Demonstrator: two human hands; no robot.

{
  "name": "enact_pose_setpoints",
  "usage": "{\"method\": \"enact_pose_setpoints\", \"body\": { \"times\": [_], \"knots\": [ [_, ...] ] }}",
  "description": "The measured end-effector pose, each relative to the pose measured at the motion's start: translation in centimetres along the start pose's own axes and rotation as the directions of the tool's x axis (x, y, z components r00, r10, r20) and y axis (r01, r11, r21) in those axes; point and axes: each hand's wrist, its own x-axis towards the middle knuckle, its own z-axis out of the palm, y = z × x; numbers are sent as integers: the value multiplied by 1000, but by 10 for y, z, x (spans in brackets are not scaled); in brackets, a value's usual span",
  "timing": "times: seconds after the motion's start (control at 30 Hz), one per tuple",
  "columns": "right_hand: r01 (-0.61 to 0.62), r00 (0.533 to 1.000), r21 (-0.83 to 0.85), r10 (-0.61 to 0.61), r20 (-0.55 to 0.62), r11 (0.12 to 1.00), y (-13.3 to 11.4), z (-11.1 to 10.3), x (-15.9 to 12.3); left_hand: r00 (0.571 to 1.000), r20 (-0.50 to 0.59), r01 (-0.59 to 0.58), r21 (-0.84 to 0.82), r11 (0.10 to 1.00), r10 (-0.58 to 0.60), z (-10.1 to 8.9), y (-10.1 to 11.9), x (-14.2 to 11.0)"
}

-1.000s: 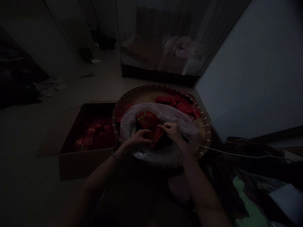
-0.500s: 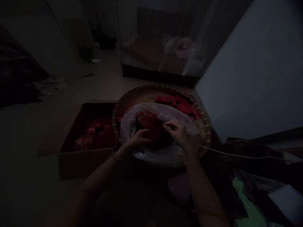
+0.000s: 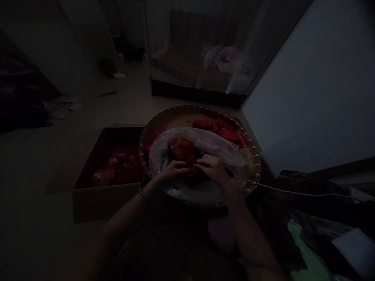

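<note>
In dim light, my left hand pinches the left edge of a small red packet between thumb and fingers. From the other side, my right hand has its fingertips closed on the same packet. A dark handle-like end with a white cord shows beside my right palm; what it belongs to is hidden. Both hands are over a clear plastic bag, its rim rolled open, with larger red packets inside. The bag sits on a round woven tray.
More red packets lie at the tray's far right. Left of it stands an open cardboard box holding several red packets. A pale wall rises on the right, and a green cloth lies among clutter at lower right.
My right hand has moved left and slightly down, closer to my left hand. The red packet is now raised between both hands, and my left fingers have closed on it.
</note>
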Motion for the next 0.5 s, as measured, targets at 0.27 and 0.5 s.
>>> {"method": "enact_pose_setpoints", "body": {
  "times": [0.27, 0.5],
  "knots": [
    [-230, 972, -107, 224, -64, 967, 7, 9, 6, 998, 6, 64, 58, 996, -64, 6, 4, -5],
    [-297, 939, 32, 298, -172, 954, 24, 31, 8, 997, 65, 37, 160, 986, -48, 2, 2, -6]
  ]
}}
